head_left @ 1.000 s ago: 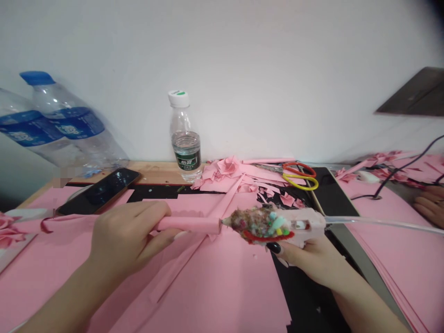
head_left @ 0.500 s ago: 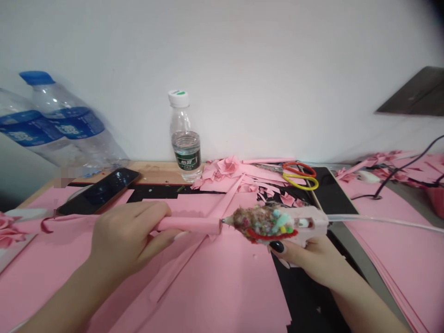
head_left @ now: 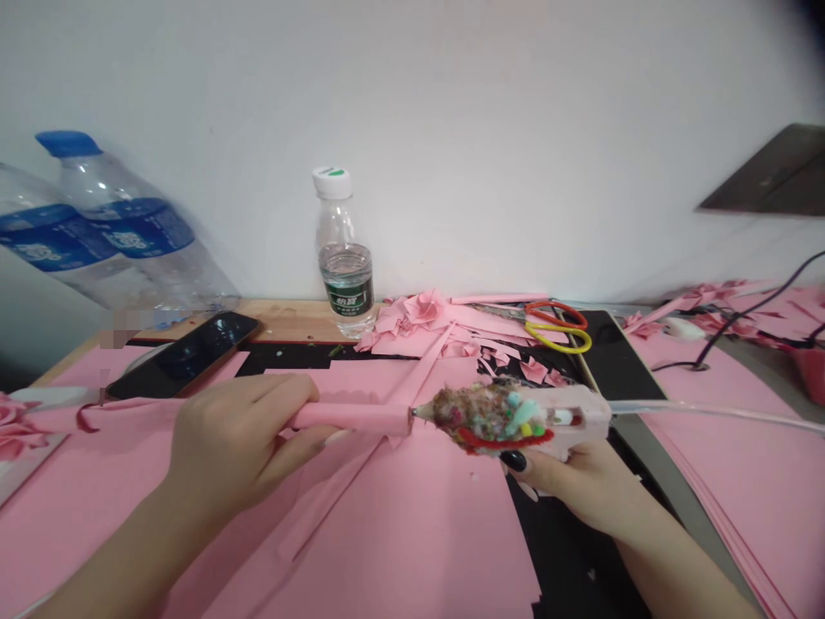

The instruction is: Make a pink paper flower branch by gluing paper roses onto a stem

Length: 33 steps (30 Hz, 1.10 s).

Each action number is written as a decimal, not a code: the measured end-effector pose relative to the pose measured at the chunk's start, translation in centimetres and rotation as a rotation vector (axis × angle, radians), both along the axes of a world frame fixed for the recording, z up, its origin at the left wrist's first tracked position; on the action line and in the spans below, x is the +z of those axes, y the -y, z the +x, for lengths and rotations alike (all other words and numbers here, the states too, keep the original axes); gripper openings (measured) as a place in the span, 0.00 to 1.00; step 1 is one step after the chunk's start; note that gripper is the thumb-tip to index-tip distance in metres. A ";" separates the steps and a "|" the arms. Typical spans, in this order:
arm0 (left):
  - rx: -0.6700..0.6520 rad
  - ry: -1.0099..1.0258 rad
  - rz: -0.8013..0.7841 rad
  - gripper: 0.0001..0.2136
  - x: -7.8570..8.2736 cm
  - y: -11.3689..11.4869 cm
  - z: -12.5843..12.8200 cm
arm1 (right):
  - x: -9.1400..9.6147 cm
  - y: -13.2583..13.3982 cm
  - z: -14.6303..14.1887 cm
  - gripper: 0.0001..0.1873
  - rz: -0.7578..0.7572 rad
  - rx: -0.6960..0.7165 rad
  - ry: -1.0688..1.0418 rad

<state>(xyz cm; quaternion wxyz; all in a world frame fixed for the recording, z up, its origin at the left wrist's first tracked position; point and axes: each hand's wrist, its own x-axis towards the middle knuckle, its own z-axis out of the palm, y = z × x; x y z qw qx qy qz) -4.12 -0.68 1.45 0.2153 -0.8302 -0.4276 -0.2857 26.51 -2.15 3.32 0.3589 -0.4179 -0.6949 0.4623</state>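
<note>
My left hand (head_left: 238,438) is closed round a rolled pink paper tube (head_left: 367,419), which lies sideways above the pink paper sheets (head_left: 412,542). Past my wrist the pink paper continues left to a bunch of folded pink paper (head_left: 16,430). In my right hand (head_left: 580,481) is a hot glue gun (head_left: 580,408), its front coated in fuzzy, coloured scraps. The gun's metal nozzle meets the right end of the tube. A clear glue stick (head_left: 709,414) runs out of its back. The fingers under the gun are partly hidden.
Behind my hands stand a water bottle (head_left: 346,284) and a phone (head_left: 186,354) lying flat. Two large bottles (head_left: 135,228) lean at the left. Scissors (head_left: 559,338) rest among pink paper scraps (head_left: 412,318). A dark cable (head_left: 754,309) crosses the right side, above stacked pink sheets (head_left: 760,464).
</note>
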 end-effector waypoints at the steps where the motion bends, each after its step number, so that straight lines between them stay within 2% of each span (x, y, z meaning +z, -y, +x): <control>1: -0.001 0.000 -0.005 0.24 0.0 0.0 0.0 | 0.1 0.0 0.0 0.26 -0.001 0.002 -0.003; 12: -0.013 0.006 0.004 0.25 0.4 0.0 0.2 | 0.0 0.0 0.1 0.23 0.016 0.042 -0.027; 18: 0.005 0.024 -0.015 0.24 -0.2 0.1 0.0 | 0.2 0.1 -0.2 0.25 -0.002 0.067 -0.039; 27: -0.005 0.075 -0.088 0.23 -1.0 0.2 -0.3 | -0.3 0.0 0.4 0.20 0.015 0.026 -0.105; 33: 0.000 0.075 -0.103 0.22 -1.1 0.3 -0.5 | 0.1 0.1 0.2 0.23 -0.020 0.061 -0.089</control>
